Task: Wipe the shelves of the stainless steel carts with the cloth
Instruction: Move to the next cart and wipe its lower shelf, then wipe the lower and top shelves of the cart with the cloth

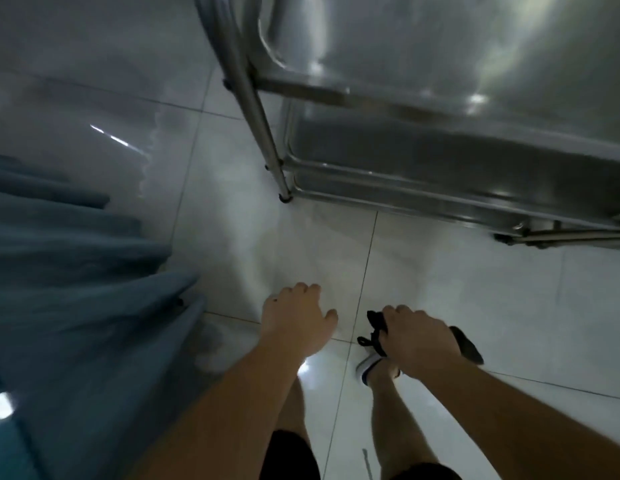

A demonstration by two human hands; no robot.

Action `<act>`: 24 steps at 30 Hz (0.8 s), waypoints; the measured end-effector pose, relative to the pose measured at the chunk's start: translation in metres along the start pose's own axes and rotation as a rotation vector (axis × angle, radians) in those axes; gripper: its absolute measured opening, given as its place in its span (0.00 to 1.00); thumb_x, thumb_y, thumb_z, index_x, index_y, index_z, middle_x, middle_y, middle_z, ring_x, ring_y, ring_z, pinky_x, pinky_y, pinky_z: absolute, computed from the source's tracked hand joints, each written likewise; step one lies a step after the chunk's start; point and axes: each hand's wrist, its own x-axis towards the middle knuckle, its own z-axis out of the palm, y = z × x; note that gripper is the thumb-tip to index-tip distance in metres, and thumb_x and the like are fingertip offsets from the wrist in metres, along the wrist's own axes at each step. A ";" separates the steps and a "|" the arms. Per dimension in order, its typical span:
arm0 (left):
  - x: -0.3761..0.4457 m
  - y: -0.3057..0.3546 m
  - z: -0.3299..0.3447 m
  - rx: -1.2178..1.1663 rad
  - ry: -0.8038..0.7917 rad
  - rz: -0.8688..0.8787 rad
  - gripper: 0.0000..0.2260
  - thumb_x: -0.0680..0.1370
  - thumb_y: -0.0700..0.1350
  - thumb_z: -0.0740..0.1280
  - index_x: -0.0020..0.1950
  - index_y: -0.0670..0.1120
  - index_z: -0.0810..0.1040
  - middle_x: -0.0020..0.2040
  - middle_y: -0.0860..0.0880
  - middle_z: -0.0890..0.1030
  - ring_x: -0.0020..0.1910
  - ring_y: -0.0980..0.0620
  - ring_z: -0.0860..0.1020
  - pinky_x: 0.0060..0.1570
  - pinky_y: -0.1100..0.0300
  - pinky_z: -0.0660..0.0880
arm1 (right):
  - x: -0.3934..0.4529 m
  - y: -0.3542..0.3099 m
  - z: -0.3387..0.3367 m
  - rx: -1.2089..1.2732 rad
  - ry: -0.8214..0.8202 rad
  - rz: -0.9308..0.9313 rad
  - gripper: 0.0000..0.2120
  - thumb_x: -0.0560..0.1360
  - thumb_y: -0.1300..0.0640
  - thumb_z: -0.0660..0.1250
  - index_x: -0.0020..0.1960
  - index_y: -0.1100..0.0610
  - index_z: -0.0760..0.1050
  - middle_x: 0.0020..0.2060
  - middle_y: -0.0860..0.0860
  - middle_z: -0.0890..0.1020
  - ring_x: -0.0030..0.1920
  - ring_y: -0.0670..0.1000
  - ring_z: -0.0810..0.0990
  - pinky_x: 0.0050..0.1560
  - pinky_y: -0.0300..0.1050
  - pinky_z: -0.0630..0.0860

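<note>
A stainless steel cart point(440, 109) fills the upper right, its top shelf shiny and a lower shelf point(422, 157) visible beneath it. Its round leg point(263, 126) runs down to the floor near the middle. My right hand point(422, 341) grips a dark cloth point(469, 344), which sticks out on both sides of the fist. My left hand point(296, 317) hangs beside it with loosely curled fingers and holds nothing. Both hands are low in the view, well below the cart and apart from it.
White glossy floor tiles point(474, 289) lie under the hands. Blue fabric point(76, 271) hangs along the left side. My legs and one white-trimmed shoe point(367, 363) show at the bottom. A folded metal frame part point(561, 233) sits at the cart's lower right.
</note>
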 end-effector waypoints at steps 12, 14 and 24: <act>-0.154 -0.055 -0.188 -0.140 0.147 0.022 0.25 0.84 0.61 0.57 0.78 0.52 0.68 0.73 0.48 0.72 0.70 0.44 0.71 0.68 0.44 0.72 | -0.123 -0.099 -0.207 -0.021 0.188 -0.040 0.13 0.85 0.43 0.56 0.60 0.51 0.71 0.51 0.50 0.77 0.48 0.55 0.79 0.44 0.49 0.73; -0.160 -0.070 -0.215 -0.172 0.190 0.009 0.24 0.84 0.61 0.57 0.78 0.52 0.68 0.74 0.49 0.72 0.70 0.44 0.71 0.67 0.45 0.71 | -0.126 -0.116 -0.236 0.004 0.213 -0.060 0.13 0.85 0.43 0.57 0.59 0.51 0.71 0.49 0.50 0.75 0.45 0.54 0.77 0.44 0.48 0.74; -0.179 -0.123 -0.348 -0.184 0.422 -0.192 0.28 0.83 0.63 0.57 0.79 0.52 0.67 0.75 0.48 0.73 0.71 0.44 0.72 0.67 0.45 0.73 | -0.091 -0.193 -0.406 0.152 0.309 -0.284 0.13 0.84 0.43 0.59 0.55 0.53 0.73 0.46 0.52 0.81 0.45 0.54 0.80 0.48 0.51 0.80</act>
